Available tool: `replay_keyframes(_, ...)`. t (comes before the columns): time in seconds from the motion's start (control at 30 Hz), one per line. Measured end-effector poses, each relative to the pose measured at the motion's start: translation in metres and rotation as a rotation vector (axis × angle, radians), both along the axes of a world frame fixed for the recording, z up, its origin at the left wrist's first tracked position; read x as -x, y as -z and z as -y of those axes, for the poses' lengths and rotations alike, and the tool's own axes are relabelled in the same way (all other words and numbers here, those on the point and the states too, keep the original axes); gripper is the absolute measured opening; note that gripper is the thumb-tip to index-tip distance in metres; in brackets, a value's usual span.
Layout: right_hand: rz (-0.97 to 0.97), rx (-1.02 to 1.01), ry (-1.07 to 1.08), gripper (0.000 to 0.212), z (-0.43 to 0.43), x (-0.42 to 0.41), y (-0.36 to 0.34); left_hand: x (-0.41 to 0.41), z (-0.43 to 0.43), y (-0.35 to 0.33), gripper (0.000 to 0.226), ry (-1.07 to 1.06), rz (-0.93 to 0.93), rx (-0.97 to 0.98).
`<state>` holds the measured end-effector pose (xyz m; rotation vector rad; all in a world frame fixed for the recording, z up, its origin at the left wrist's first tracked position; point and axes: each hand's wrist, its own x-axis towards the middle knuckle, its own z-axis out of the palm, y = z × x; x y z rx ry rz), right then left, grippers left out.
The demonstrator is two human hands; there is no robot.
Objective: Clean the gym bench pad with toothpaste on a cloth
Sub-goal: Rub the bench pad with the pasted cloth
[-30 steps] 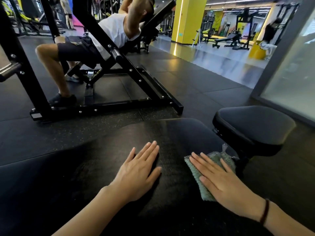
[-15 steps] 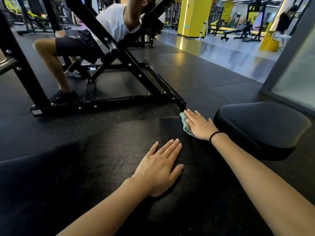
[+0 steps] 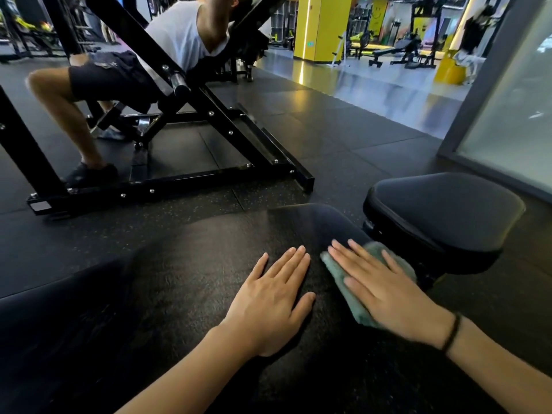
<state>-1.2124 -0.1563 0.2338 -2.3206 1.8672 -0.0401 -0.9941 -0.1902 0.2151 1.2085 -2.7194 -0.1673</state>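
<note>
Pad: The black pad (image 3: 194, 279) filled the lower part of the view. Its rounded far end pointed toward the seat. The surface looked grainy, with a smoother sheen near the far end.
Cloth: The green cloth (image 3: 357, 309) lay flat on the pad at its far right edge, just beside the gap to the seat. The right grip covered most of it, so only its edges showed, left of the fingers, past the fingertips and below the thumb.
Right grip: The right grip (image 3: 385, 291) lay palm down on the cloth. Its fingers were straight and a little spread, pressing the cloth to the pad and pinching nothing. It was slightly blurred.
Left grip: The left grip (image 3: 268, 303) rested palm down on bare pad, just left of the cloth. Its fingers were straight and close together with the thumb out to the side, and it held nothing.
Band: A dark band (image 3: 451, 331) circled the right wrist.
Seat: A separate black seat (image 3: 448, 210) stood past the pad's far right edge, across a narrow gap.
Floor: The floor (image 3: 328, 130) was dark rubber tiles, speckled near the pad.
Frame: A black bolted steel frame (image 3: 209, 180) stood on the floor beyond the pad's far left.
Person: A person (image 3: 179, 34) in a white top and dark shorts reclined inside the frame, one shoe on the floor.
Background: A yellow pillar (image 3: 322, 25) and more machines stood far off, and a pale glass panel (image 3: 513, 115) rose at the right.
</note>
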Motion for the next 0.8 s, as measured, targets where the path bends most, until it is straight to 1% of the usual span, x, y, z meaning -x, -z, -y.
replay_keyframes(0.1, 0.0, 0.014, 0.021, 0.052, 0.063, -0.009, 0.006, 0.0, -0.001, 0.001, 0.072, 0.001, -0.011, 0.004)
replay_keyframes(0.23, 0.059, -0.015, 0.136, 0.05, 0.147, -0.014, 0.005, 0.0, 0.0, 0.0, 0.07, -0.008, -0.003, -0.02)
replay_keyframes(0.33, 0.105, -0.052, 0.197, 0.05, 0.172, -0.017, 0.002, -0.001, 0.004, -0.001, 0.072, 0.0, 0.001, -0.007)
replay_keyframes(0.43, 0.077, -0.026, 0.152, 0.052, 0.145, -0.017, 0.003, -0.001, 0.004, 0.001, 0.076, -0.005, 0.013, 0.006)
replay_keyframes(0.5, 0.011, 0.002, 0.1, 0.054, 0.102, -0.011, 0.005, -0.001, 0.003, 0.002, 0.078, -0.008, 0.01, 0.007)
replay_keyframes(0.53, -0.013, 0.014, 0.077, 0.059, 0.075, -0.007, 0.006, 0.0, 0.002, 0.001, 0.079, -0.01, 0.009, 0.009)
replay_keyframes(0.6, -0.001, 0.026, 0.031, 0.071, 0.017, -0.002, 0.004, 0.0, 0.001, 0.001, 0.08, -0.012, 0.011, 0.01)
replay_keyframes(0.67, 0.028, 0.008, 0.007, 0.071, -0.021, 0.002, 0.003, 0.001, 0.0, 0.0, 0.081, -0.011, 0.008, 0.014)
replay_keyframes(0.73, 0.008, -0.003, -0.011, 0.066, -0.026, 0.002, 0.002, 0.002, -0.001, 0.001, 0.08, -0.009, -0.005, 0.013)
replay_keyframes(0.8, -0.017, 0.009, -0.03, 0.067, -0.002, -0.008, 0.003, 0.002, -0.002, 0.002, 0.078, -0.011, -0.017, 0.005)
